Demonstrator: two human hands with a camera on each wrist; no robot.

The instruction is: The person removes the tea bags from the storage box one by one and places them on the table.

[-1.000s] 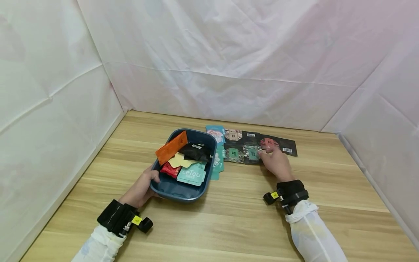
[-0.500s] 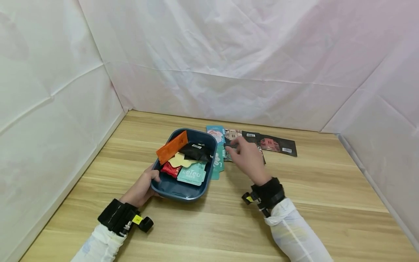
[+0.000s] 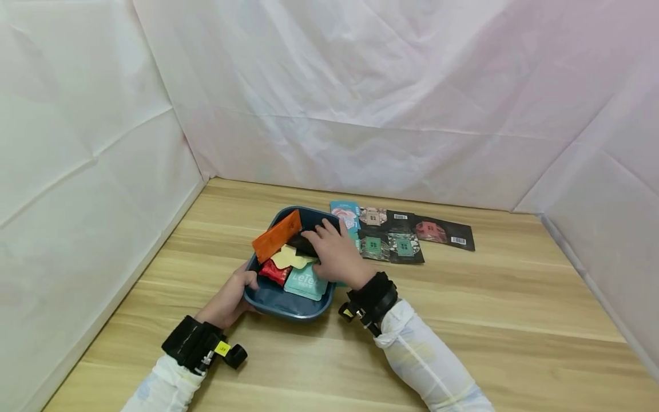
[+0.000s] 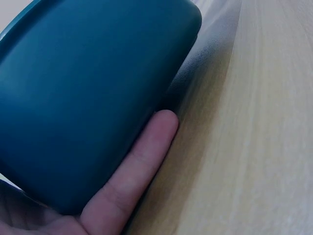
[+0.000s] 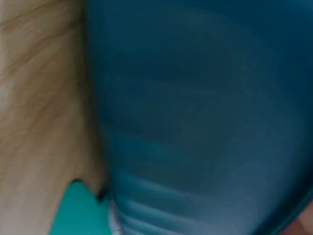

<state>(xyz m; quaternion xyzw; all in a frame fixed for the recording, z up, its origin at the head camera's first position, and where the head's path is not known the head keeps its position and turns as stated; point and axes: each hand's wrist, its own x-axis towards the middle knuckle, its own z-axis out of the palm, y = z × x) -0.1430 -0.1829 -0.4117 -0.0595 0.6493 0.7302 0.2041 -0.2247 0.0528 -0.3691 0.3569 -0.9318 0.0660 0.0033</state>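
Observation:
My left hand (image 3: 229,297) grips the left side of a dark blue plastic bin (image 3: 280,303), thumb at the rim. In the left wrist view a finger (image 4: 142,161) lies under the bin (image 4: 88,98), which is tilted. My right hand (image 3: 340,254) reaches over the bin's right rim, fingers spread above a black packet (image 3: 302,246); whether they touch it cannot be told. Also in the bin lie an orange packet (image 3: 278,236), a pale yellow piece (image 3: 289,257), a red wrapped packet (image 3: 274,271) and a teal LeTea packet (image 3: 306,281).
Right of the bin lie a blue packet (image 3: 345,212) and several black sachets (image 3: 405,247) with coloured labels, laid flat in rows. A teal packet (image 5: 80,213) shows beside the bin in the right wrist view. White cloth walls (image 3: 391,114) bound the wooden table (image 3: 489,309).
My right hand has moved left, from the black sachets on the table to over the bin. My left hand keeps its grip; the sachets stay laid out. The head view has shifted slightly.

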